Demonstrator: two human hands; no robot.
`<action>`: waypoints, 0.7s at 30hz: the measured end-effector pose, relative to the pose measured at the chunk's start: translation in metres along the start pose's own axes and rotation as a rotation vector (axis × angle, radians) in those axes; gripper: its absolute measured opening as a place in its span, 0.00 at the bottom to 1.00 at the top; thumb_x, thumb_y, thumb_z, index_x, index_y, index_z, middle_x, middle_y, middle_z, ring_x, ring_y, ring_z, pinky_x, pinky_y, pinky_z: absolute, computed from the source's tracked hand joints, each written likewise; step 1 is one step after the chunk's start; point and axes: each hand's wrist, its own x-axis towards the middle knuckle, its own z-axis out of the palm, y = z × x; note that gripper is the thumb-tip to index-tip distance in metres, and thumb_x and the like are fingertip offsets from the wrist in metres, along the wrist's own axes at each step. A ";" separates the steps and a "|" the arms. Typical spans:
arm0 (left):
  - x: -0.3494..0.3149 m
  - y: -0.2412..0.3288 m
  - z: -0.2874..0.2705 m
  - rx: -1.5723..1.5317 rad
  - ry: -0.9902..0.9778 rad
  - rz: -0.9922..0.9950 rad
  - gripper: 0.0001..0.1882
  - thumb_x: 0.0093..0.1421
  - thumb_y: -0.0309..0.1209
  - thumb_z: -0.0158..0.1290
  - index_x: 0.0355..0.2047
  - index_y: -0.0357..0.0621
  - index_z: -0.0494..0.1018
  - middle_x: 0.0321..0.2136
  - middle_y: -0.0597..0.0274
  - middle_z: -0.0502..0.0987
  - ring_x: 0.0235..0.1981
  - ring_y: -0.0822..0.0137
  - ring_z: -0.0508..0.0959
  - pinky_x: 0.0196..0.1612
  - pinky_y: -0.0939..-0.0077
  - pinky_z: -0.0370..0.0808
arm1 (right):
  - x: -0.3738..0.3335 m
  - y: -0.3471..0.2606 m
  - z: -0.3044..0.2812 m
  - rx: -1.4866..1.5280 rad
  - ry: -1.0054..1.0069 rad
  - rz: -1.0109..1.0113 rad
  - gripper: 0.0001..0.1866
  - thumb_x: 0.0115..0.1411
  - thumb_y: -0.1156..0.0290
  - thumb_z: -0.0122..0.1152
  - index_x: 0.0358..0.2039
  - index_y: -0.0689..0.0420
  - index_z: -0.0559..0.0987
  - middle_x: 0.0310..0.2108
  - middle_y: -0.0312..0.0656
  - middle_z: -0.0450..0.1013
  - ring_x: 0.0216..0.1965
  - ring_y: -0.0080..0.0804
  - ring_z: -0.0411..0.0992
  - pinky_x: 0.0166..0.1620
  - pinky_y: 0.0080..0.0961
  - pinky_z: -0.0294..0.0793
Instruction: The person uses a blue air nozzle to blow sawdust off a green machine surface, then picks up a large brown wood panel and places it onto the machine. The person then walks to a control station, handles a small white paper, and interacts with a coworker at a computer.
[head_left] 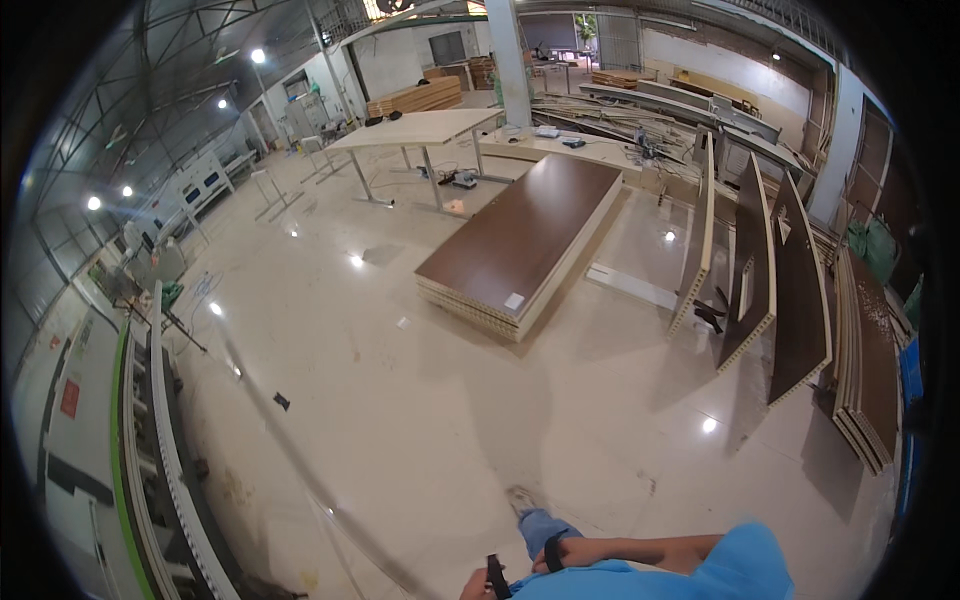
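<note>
Low in the picture, my right hand [572,552] lies in front of my body, with a black band round it and a blue sleeve behind the forearm. Just left of it, my left hand [477,585] is partly cut off by the lower edge, and a black strap [497,577] crosses it. Neither hand's fingers show clearly enough to tell what they hold, if anything. Ahead on the floor lies a stack of brown door panels [530,235] with pale edges and a small white label [514,301] on top.
Several brown panels [797,290] stand on edge to the right, beside a leaning stack [868,365]. A pale-topped table [420,130] stands farther off. Along the left runs a long machine [80,420] with a green edge. A small black object [282,401] lies on the tiled floor.
</note>
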 end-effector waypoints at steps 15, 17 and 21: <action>0.365 0.166 -0.360 0.123 -0.287 -0.010 0.17 0.69 0.40 0.55 0.51 0.44 0.79 0.47 0.55 0.79 0.50 0.56 0.78 0.56 0.65 0.73 | 0.414 -0.302 -0.338 -0.539 -0.369 -0.071 0.15 0.66 0.61 0.60 0.45 0.59 0.79 0.41 0.45 0.80 0.41 0.38 0.77 0.42 0.33 0.76; 0.414 0.170 -0.409 0.122 -0.286 -0.046 0.17 0.69 0.40 0.55 0.51 0.45 0.79 0.45 0.55 0.79 0.52 0.57 0.77 0.57 0.63 0.72 | 0.480 -0.315 -0.369 -0.598 -0.535 -0.011 0.18 0.67 0.57 0.60 0.47 0.58 0.81 0.42 0.47 0.80 0.43 0.40 0.78 0.45 0.35 0.76; 0.513 0.183 -0.531 0.267 -0.269 0.131 0.17 0.66 0.43 0.57 0.50 0.49 0.81 0.46 0.54 0.80 0.48 0.55 0.80 0.53 0.63 0.75 | 0.602 -0.347 -0.448 -0.544 -0.599 0.008 0.21 0.67 0.57 0.59 0.52 0.59 0.80 0.45 0.48 0.81 0.46 0.39 0.79 0.50 0.36 0.76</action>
